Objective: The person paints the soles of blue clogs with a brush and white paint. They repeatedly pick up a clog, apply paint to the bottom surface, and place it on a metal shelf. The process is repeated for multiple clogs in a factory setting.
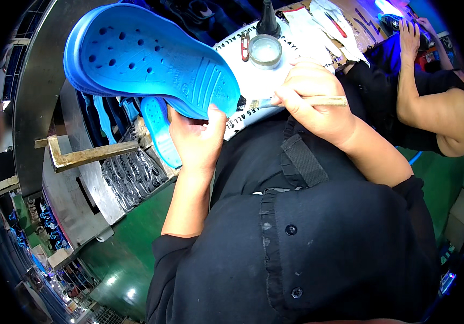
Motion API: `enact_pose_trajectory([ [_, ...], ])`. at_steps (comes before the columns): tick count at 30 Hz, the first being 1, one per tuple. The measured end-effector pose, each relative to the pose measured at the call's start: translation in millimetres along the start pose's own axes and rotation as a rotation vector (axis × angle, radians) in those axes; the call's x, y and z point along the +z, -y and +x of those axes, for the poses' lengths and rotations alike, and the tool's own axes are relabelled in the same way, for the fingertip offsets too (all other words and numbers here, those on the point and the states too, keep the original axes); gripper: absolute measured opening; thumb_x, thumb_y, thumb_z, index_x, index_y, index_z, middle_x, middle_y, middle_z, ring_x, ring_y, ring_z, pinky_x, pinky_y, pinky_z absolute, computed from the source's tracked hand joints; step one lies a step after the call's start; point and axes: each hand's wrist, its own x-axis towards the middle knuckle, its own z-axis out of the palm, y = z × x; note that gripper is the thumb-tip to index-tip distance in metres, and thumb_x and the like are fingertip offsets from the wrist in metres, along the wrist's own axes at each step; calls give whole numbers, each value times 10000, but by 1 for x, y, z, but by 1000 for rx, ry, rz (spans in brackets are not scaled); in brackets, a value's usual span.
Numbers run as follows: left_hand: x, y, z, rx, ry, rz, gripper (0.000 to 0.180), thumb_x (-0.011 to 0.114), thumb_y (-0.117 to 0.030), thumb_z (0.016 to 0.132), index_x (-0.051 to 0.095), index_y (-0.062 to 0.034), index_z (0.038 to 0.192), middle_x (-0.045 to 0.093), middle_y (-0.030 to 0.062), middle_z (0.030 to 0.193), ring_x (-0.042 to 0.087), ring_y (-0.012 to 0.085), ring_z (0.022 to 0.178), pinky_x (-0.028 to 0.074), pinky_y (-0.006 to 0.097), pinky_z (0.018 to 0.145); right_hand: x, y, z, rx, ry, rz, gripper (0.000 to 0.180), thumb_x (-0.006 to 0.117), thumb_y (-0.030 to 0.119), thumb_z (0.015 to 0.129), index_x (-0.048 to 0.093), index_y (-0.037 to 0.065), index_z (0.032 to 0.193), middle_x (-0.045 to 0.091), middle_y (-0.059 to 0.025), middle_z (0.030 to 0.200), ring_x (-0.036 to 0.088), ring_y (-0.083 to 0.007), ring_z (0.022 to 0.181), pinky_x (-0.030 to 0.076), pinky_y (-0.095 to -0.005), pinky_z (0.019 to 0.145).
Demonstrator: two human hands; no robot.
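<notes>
The left hand (197,135) is closed on the heel end of a blue clog (145,56), holding it up sole-out, just above the hand; the right hand (313,100) pinches a brush (297,101) shut between its fingers, bristles touching the clog's heel edge beside the left thumb; a round tin (265,51) sits just beyond the right hand, a dark bottle (268,20) behind it; a co-worker's arm (421,97) lies well to the right; metal moulds (129,178) lie left of the left forearm.

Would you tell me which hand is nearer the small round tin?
Right. The right hand holds a brush just below the tin; the left hand grips the blue shoe, farther away.
</notes>
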Motion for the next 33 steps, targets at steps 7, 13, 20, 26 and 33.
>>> enact_pose_trajectory([
  [7,3,-6,-2,34,8,53,302,622,-48,738,520,35,1010,609,95,874,587,155,788,475,284,755,8,2,4,-59,-99,19,128,650,132,792,647,49,695,586,-40,626,539,-210,598,393,-326,612],
  [13,4,-4,-1,171,-2,17,270,609,15,721,522,44,975,608,85,852,576,117,753,469,246,713,2,2,2,-75,-59,-76,100,672,124,767,655,60,692,583,-32,621,537,-206,597,391,-317,625],
  [20,4,-3,1,289,-11,102,252,612,25,706,538,45,946,617,86,828,583,123,736,475,256,690,11,8,2,-70,-72,-35,96,678,132,758,656,81,679,592,-24,624,528,-203,593,395,-314,663],
  [26,0,-10,-4,239,42,123,339,592,49,744,477,40,1063,581,95,947,578,149,847,463,271,786,5,8,0,-71,-75,-75,96,679,124,754,653,81,672,585,-24,613,526,-201,600,400,-320,667],
  [33,-9,-19,3,53,-28,-47,434,588,10,810,396,28,1200,533,129,1077,565,174,897,478,301,812,-20,-2,-6,117,-83,-47,144,585,69,816,631,29,686,599,-78,669,548,-237,635,439,-347,686],
])
